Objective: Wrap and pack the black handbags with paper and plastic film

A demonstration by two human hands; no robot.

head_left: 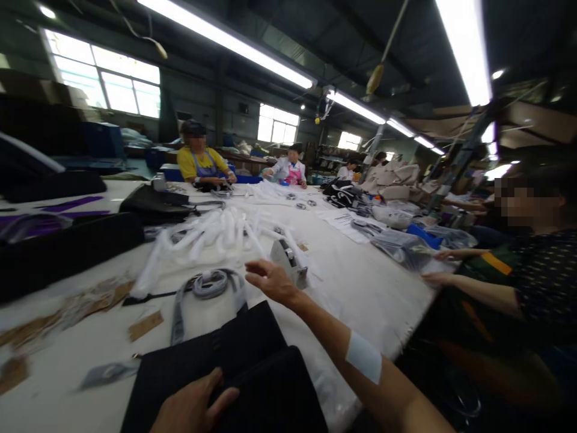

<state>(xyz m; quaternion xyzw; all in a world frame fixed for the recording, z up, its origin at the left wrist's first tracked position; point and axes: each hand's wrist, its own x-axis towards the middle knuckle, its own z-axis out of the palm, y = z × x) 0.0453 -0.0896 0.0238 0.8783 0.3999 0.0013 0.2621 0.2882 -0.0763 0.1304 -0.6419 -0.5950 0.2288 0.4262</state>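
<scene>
A black bag (279,394) lies on the white table just in front of me, its upper panel folded up at the far side. My left hand (192,403) rests flat on the bag with thumb and forefinger apart, holding nothing that I can see. Beyond the bag my right hand (270,281) reaches out over the table, fingers stretched and empty. Right beside its fingertips stands a grey tape dispenser (288,261). A coiled strap in clear plastic (210,284) lies left of my right hand, behind the bag.
White padding tubes (211,234) are heaped beyond the strap. More black bags (72,255) lie at left, near brown paper scraps (145,326). A co-worker (536,288) at right has both hands at the table edge. Other people (202,162) work at the far side.
</scene>
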